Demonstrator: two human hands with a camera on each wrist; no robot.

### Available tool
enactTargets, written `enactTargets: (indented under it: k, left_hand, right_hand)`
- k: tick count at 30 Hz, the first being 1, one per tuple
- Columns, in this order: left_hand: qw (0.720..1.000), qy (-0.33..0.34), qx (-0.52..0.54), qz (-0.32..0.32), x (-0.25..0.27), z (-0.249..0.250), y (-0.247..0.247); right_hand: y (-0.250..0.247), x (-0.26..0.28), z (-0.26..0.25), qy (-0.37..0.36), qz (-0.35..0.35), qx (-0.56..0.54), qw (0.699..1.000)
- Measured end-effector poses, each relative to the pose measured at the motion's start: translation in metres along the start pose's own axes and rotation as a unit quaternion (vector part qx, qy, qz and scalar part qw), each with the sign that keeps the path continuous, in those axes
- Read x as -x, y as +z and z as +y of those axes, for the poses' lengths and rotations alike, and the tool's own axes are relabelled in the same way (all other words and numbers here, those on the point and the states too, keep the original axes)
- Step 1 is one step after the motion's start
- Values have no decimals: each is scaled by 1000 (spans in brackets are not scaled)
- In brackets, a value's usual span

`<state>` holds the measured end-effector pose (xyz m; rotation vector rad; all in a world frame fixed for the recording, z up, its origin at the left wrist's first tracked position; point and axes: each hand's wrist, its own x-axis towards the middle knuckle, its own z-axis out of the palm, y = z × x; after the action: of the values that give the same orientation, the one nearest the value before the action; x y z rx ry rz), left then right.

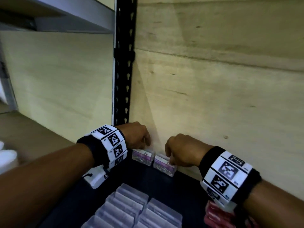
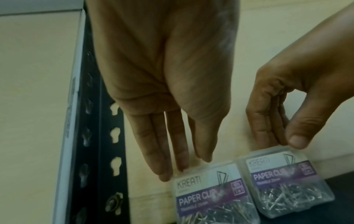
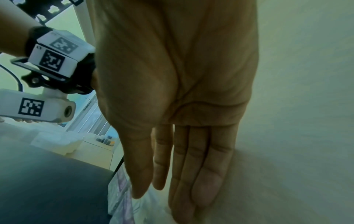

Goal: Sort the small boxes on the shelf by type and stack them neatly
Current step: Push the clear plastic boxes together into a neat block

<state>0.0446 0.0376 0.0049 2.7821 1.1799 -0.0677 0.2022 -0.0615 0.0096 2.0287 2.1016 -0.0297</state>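
Note:
Two clear paper clip boxes with purple labels stand side by side against the wooden back panel. My left hand (image 1: 139,137) reaches down with straight fingers (image 2: 164,171) that touch the top edge of the left box (image 1: 142,156) (image 2: 210,195). My right hand (image 1: 181,151) (image 2: 283,142) pinches the top edge of the right box (image 1: 164,165) (image 2: 283,181), thumb in front and fingers behind. In the right wrist view the right hand (image 3: 159,195) covers most of that box (image 3: 120,195).
Several clear plastic boxes (image 1: 131,208) lie in rows at the front of the dark shelf (image 1: 164,183). Red boxes (image 1: 215,214) sit under my right wrist. A black slotted upright (image 1: 125,63) stands at the left of the wooden back panel (image 1: 213,79).

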Motion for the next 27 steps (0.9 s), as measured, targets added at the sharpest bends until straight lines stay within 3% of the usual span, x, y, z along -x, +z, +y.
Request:
enactTargets:
  k: [10,27]
  left_hand:
    - [1000,12,-13,-16,5,2,0]
    - [998,22,18,-56,67,23,6]
  right_hand:
    - [-3,1,-5,-7,-15,13,1000]
    - [-3,58,-17,-43,-37,-51,997]
